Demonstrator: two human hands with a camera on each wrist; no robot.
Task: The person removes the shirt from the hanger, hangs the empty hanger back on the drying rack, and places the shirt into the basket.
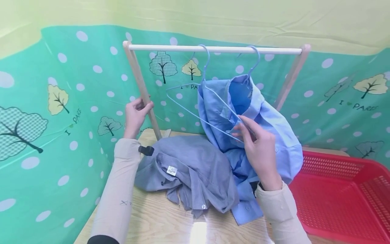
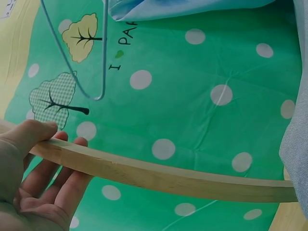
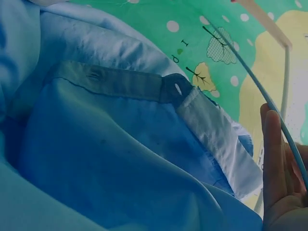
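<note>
Your left hand (image 1: 135, 115) grips the slanted left leg of the wooden rack (image 1: 143, 89), thumb on one side and fingers curled round the other; the left wrist view shows the same wrap on the leg (image 2: 159, 175). Your right hand (image 1: 259, 149) pinches the lower wire of an empty blue hanger (image 1: 195, 108), fingertips meeting at its right end, just in front of the blue shirt (image 1: 274, 132). That hanger's hook sits over the white top rail (image 1: 213, 49). The blue shirt hangs from a second hanger (image 1: 254, 61) further right on the rail, collar open, its lower part bunched on the tabletop (image 1: 158, 217). A grey shirt (image 1: 192, 169) lies crumpled on the table between your forearms, touching the blue one. A red mesh basket (image 1: 344, 193) sits right of the shirts. Green dotted cloth with trees (image 1: 45, 118) backs the scene.
</note>
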